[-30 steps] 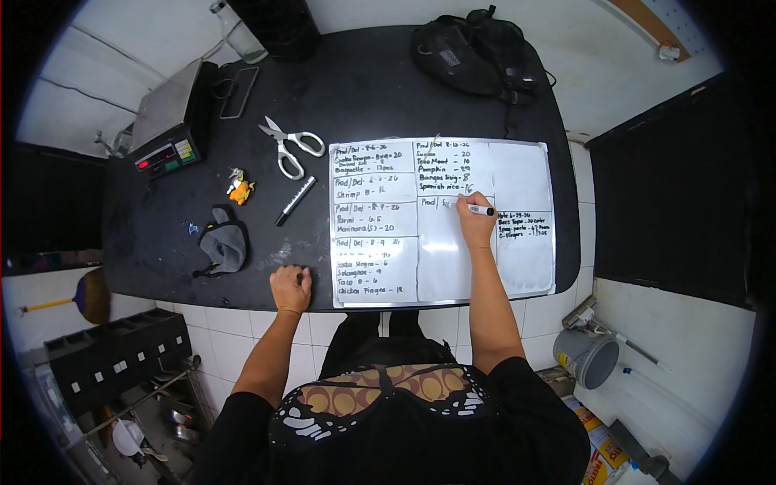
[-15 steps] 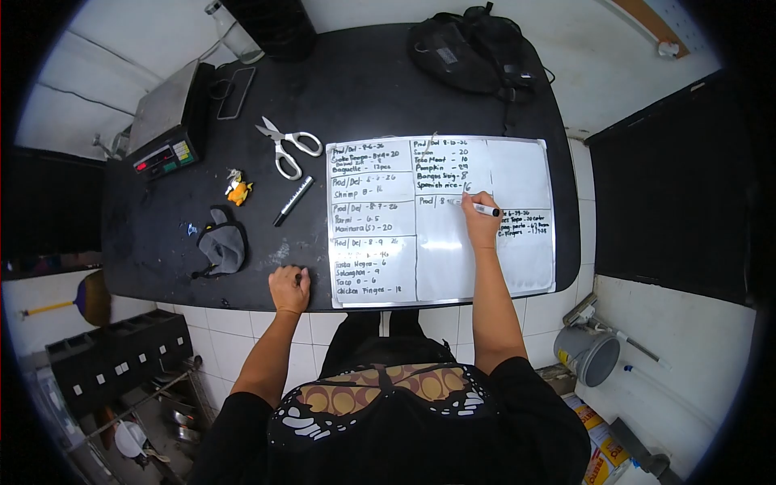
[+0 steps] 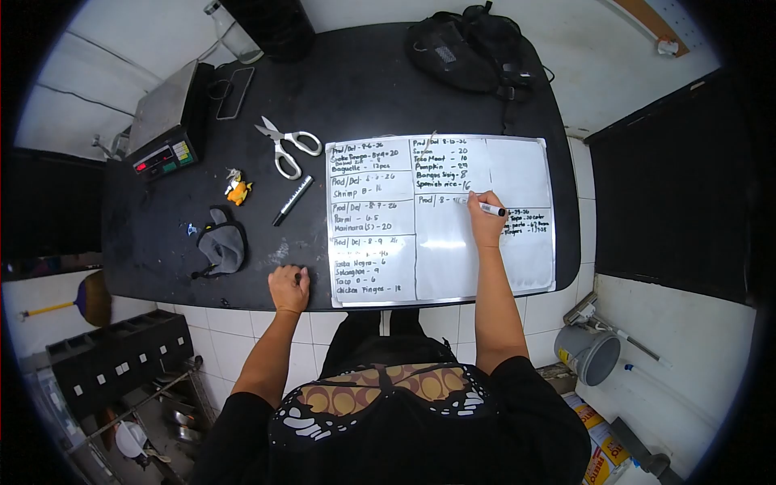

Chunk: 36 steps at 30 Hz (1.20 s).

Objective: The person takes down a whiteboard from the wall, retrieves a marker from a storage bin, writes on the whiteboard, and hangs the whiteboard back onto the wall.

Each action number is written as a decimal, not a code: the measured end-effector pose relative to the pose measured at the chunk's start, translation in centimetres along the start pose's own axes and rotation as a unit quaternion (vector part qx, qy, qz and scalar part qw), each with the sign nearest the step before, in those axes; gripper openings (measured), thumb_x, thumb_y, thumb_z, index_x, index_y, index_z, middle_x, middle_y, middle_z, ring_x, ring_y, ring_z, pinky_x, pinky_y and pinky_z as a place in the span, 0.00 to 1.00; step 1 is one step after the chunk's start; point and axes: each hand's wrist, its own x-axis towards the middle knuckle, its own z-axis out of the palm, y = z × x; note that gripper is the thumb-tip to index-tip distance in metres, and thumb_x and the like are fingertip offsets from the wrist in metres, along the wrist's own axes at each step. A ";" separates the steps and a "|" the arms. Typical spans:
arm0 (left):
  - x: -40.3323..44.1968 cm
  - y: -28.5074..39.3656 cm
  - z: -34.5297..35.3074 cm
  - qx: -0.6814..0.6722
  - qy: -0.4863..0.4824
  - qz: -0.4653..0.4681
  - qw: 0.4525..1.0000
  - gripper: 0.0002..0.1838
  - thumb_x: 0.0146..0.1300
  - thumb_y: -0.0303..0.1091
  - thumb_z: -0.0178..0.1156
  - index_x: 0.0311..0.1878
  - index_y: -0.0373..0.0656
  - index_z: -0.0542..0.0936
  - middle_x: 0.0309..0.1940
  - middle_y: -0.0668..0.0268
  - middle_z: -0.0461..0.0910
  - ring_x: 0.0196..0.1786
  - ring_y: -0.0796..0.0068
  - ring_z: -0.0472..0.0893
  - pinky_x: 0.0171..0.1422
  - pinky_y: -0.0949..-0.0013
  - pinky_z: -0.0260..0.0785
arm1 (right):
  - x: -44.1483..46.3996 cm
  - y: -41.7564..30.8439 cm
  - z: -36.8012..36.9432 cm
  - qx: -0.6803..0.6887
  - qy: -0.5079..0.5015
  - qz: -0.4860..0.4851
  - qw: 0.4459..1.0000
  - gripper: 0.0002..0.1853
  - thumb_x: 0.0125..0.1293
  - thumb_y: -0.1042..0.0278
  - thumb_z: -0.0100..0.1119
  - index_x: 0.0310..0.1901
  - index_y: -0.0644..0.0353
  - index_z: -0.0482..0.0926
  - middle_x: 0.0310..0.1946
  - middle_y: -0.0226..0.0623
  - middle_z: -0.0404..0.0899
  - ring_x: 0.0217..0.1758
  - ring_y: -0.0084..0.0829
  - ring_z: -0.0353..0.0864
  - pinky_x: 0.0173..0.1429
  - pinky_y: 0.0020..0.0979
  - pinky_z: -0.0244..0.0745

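Note:
A whiteboard [image 3: 449, 250] with handwritten lists in ruled boxes lies on the black table [image 3: 339, 89]. My right hand [image 3: 487, 220] is closed on a white marker [image 3: 492, 209] with a black end, over the "Prod" line in the middle column. Left of the board, my left hand [image 3: 288, 288] rests at the table's front edge, its fingers curled around a small dark object, perhaps a marker cap. Another marker [image 3: 293, 200] lies beside the board, below white-handled scissors [image 3: 288, 149].
A grey pouch [image 3: 222, 244], an orange-and-white trinket [image 3: 238, 188] and a digital scale [image 3: 168, 121] are on the left. Behind the board sits a black backpack [image 3: 473, 52]. A grey bucket [image 3: 588, 356] stands on the floor at the right.
My right hand has moved a little to the right with the marker, and more writing shows on the "Prod" line. My left hand has stayed in place.

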 end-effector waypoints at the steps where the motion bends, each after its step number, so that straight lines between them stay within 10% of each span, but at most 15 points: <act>1: 0.0 0.1 -0.1 -0.001 -0.002 -0.002 1.000 0.10 0.55 0.35 0.59 0.21 0.45 0.72 0.23 0.64 0.72 0.31 0.60 0.72 0.37 0.60 0.59 | 0.0 -0.3 0.0 0.008 0.000 0.000 1.000 0.13 0.54 0.67 0.65 0.19 0.62 0.73 0.12 0.30 0.70 0.17 0.20 0.64 0.24 0.27 0.62; 36: 0.0 -0.2 0.3 0.003 -0.007 -0.001 1.000 0.11 0.55 0.36 0.59 0.21 0.46 0.72 0.22 0.64 0.71 0.31 0.60 0.72 0.38 0.60 0.59 | 0.4 0.3 -0.5 -0.011 0.015 -0.021 1.000 0.15 0.60 0.71 0.60 0.19 0.60 0.67 0.15 0.25 0.69 0.20 0.15 0.62 0.26 0.23 0.60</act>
